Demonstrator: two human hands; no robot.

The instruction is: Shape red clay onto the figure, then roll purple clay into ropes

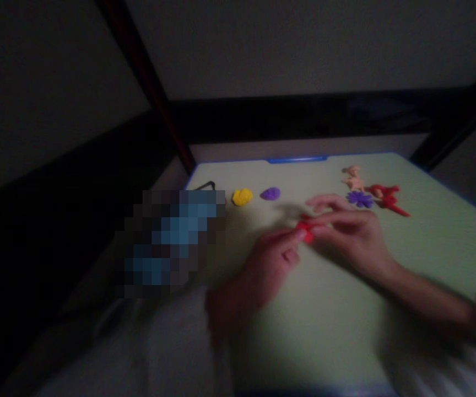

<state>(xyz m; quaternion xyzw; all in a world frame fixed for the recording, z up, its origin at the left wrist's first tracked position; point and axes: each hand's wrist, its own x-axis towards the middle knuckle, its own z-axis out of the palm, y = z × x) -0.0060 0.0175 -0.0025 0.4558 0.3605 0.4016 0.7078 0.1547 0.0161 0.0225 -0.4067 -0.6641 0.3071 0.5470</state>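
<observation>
Above the middle of the pale green table, a small piece of red modelling clay is pinched between both hands. My left hand grips it from the left, thumb and forefinger together and the other fingers curled in. On the other side my right hand holds it between thumb and fingertips, with another finger stretched out behind. The clay's exact shape is blurred and partly covered by the fingers. Close beyond my right hand lies a purple flower-like clay shape.
A yellow clay lump and a purple lump lie toward the back. Red clay shapes and peach-coloured figures lie at the right. A pixelated object stands at left. The table has a blue edge; walls rise behind.
</observation>
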